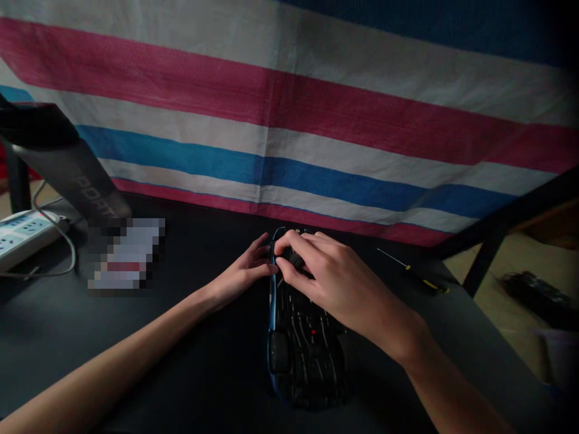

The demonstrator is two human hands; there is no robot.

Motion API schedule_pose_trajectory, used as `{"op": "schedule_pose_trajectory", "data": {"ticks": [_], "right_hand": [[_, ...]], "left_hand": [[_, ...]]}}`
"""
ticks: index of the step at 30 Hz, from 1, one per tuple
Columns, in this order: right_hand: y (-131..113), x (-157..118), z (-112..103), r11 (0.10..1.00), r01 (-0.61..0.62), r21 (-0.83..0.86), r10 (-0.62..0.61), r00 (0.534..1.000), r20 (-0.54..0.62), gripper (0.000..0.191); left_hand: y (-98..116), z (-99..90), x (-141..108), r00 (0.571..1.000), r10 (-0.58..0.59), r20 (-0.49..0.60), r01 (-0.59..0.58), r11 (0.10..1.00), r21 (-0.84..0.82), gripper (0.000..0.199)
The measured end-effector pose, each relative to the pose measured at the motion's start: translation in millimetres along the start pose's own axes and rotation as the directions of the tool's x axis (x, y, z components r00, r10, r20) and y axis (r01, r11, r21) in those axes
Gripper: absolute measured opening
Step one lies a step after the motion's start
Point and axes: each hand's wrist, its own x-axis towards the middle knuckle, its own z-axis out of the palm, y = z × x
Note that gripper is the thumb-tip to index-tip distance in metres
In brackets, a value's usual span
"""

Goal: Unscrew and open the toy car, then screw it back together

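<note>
Upturned blue toy car [310, 361], its far end near the tabletop's [203, 367] back edge. Loosely open left hand [244, 271] touches its side; right hand [337, 265] curls around a black wheel [296, 259], grip unclear. Steady bracing should limit rocking.

The left forearm [136, 351], entering from eight o'clock, is bare, long and slender, tapering smoothly to a narrow wrist. The right forearm [446, 386], entering between four and five o'clock, is also bare and looks broader — a rounded bump marks its wrist. The left hand [242, 274] is slim; the right hand [335, 274] — ungloved — shows rounded knuckles.
</note>
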Motion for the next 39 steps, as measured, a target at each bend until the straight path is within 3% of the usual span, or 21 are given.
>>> {"op": "schedule_pose_trajectory", "data": {"ticks": [3,10,20,23,28,37,39], "right_hand": [[-0.3,0.6,-1.8,0.999,0.043,0.028,-0.043,0.999,-0.002,0.016],[2.3,-0.7,-3.3,0.999,0.023,0.036,-0.024,0.999,0.028,0.008],[2.1,-0.6,-1.9,0.997,0.022,0.074,-0.021,1.000,-0.003,0.015],[1.9,-1.4,-2.7,0.999,-0.010,0.044,0.009,1.000,0.021,0.006],[1.1,-1.8,-4.4,0.996,0.023,0.091,-0.025,0.999,0.025,0.014],[2.1,-1.1,-3.0,0.994,0.058,0.091,-0.058,0.998,-0.002,0.013],[2.7,-1.7,-2.2,0.998,0.017,0.060,-0.017,1.000,0.007,0.007]], "left_hand": [[4.3,2.5,-3.4,1.000,0.018,-0.019,-0.017,0.998,0.056,0.077],[8.6,4.7,-5.6,1.000,-0.009,0.017,0.007,0.997,0.082,0.062],[6.8,1.8,-5.9,1.000,0.003,0.015,-0.004,0.997,0.076,0.080],[7.6,1.0,-5.4,1.000,-0.002,0.020,0.000,0.996,0.088,0.081],[8.2,0.8,-5.6,1.000,-0.022,-0.007,0.023,0.995,0.095,0.082],[8.5,1.1,-6.9,1.000,-0.012,-0.002,0.012,0.996,0.093,0.081],[8.9,0.7,-6.6,1.000,-0.006,0.007,0.006,0.994,0.108,0.080]]}}
